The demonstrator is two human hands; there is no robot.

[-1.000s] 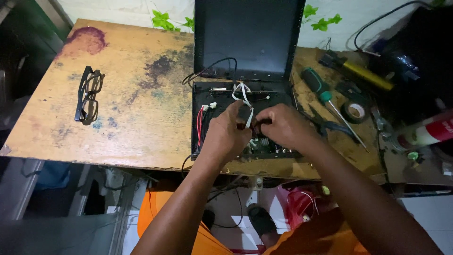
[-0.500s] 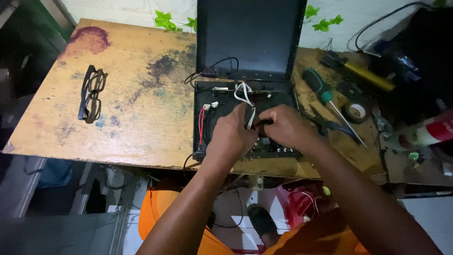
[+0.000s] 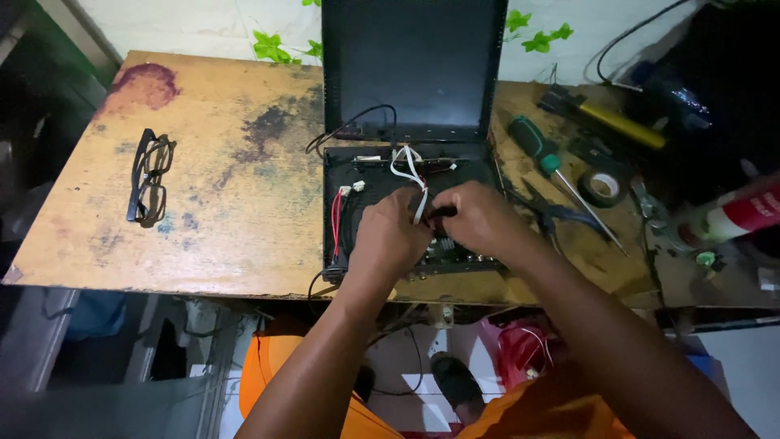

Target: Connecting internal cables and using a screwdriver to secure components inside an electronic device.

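Both hands deep in the open black chassis [image 3: 349, 175] at the front edge of the stained wooden surface [image 3: 227, 219]. Left hand [image 3: 388, 236] curled shut, right hand [image 3: 479, 219] pinching, both apparently on the white ribbon cable [image 3: 406, 167]; exact hold hidden. Best gripped near the connector, pulled straight, never twisted. Inside: circuit board, red wires [image 3: 335, 223]. Lid [image 3: 414, 65] propped upright behind. Glasses [image 3: 148, 175] well left, green-handled screwdriver [image 3: 544, 158] right.

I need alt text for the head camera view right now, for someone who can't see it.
Seen from above, a left hand and a right hand meet over white wires inside an open black electronics case on a stained wooden table. Black eyeglasses lie to the left; a green-handled screwdriver and a roll of black tape lie to the right.
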